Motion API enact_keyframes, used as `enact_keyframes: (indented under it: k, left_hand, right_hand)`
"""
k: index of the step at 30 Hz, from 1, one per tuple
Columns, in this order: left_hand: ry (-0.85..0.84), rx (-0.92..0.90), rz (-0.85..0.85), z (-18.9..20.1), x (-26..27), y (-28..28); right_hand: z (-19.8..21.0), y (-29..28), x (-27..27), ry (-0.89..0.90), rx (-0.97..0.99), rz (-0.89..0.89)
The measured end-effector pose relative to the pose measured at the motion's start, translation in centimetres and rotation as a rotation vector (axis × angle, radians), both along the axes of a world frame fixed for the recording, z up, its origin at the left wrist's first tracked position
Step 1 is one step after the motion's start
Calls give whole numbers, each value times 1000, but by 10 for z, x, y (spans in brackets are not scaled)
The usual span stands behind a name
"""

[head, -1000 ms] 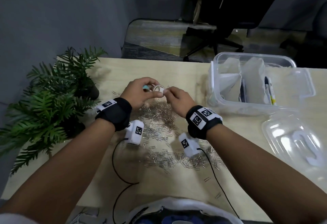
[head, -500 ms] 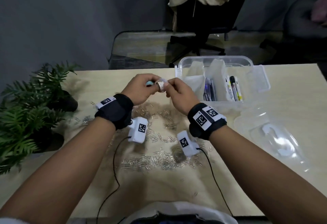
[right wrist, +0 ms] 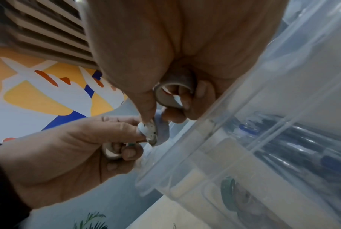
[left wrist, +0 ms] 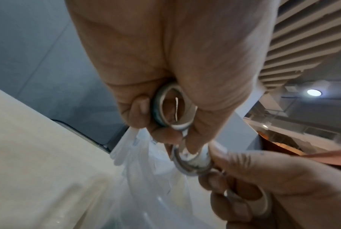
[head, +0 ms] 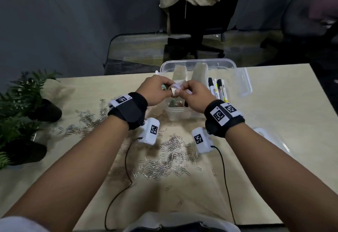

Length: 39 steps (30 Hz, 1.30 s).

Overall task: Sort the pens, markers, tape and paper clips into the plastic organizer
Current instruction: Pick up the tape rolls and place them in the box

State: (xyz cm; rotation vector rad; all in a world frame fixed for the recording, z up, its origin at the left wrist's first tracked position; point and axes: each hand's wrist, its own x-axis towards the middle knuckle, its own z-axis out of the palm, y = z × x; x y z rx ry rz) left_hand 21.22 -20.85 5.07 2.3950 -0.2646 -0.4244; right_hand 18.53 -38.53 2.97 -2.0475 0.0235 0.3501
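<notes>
Both hands, left hand and right hand, pinch small tape rolls together above the organizer at the table's far edge.

Both hands meet over the near left part of the clear plastic organizer, which sits at twelve o'clock on the pale table. The left hand and the right hand pinch a small roll of tape between their fingertips, one from each side. Markers lie in the organizer at the right hand's two o'clock. Paper clips are scattered on the table at six o'clock, beneath the wrists, and more toward nine. Potted plants stand at the table's nine o'clock edge. A clear lid lies at four o'clock.
</notes>
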Motion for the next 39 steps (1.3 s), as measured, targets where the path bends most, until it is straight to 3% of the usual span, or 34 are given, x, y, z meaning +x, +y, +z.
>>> enact_keyframes:
  k: [9,19,28,36,39]
  left_hand:
    - [1,207,-73,3,-11,-5]
    - [21,258,-88,6,-17,-19]
    - [-146,134,79,6,-25,6]
    - [-121,48,225,-20,-64,41]
    - [-87,69,223,-34,-82,49]
  right_hand:
    - [-19,6,7,-36,-286,87]
    - [-12,3,3,-115,-276,119]
    - [-18,8,0,-209,-258,130]
    - [-17,1,-31,-611,-96,122]
    - [-17,-3,-54,-650,-34,184]
